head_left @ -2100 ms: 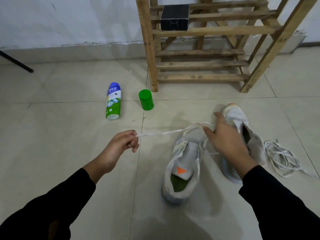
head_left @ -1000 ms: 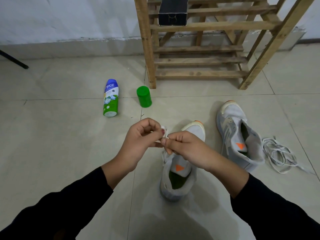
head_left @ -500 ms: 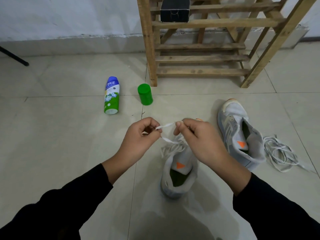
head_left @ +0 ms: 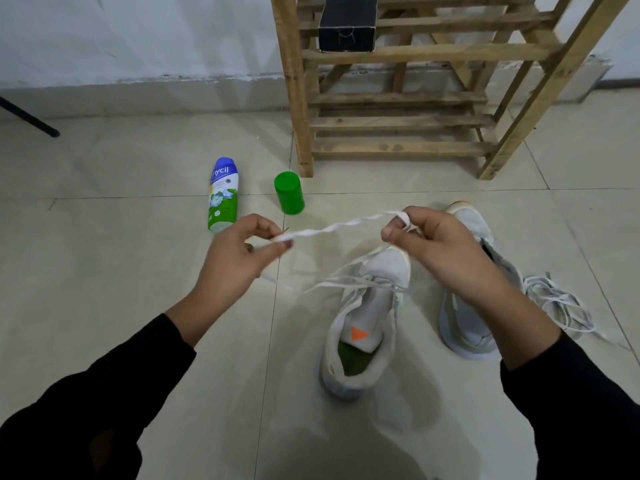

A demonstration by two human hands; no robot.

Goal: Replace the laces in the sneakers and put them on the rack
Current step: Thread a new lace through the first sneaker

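A white lace (head_left: pixel 341 227) stretches, twisted, between my two hands above the floor. My left hand (head_left: pixel 239 258) pinches one end of it; my right hand (head_left: pixel 443 251) grips the other part, with the lace looped over a finger. Below them a grey-white sneaker (head_left: pixel 363 323) with an orange tongue mark and green insole stands on the tiles, loose lace strands trailing from its front eyelets. A second sneaker (head_left: pixel 467 306) lies to its right, partly hidden by my right wrist. The wooden rack (head_left: pixel 398 123) stands behind.
A pile of loose white laces (head_left: pixel 557 303) lies right of the second sneaker. A blue-green spray can (head_left: pixel 223 195) lies on the floor beside its green cap (head_left: pixel 289 197). A black box (head_left: pixel 347 24) sits on a rack shelf. A dark pole foot (head_left: pixel 29 117) is at far left.
My hands were together pinching the lace above the sneaker; they have now moved apart, stretching a twisted length of lace between them.
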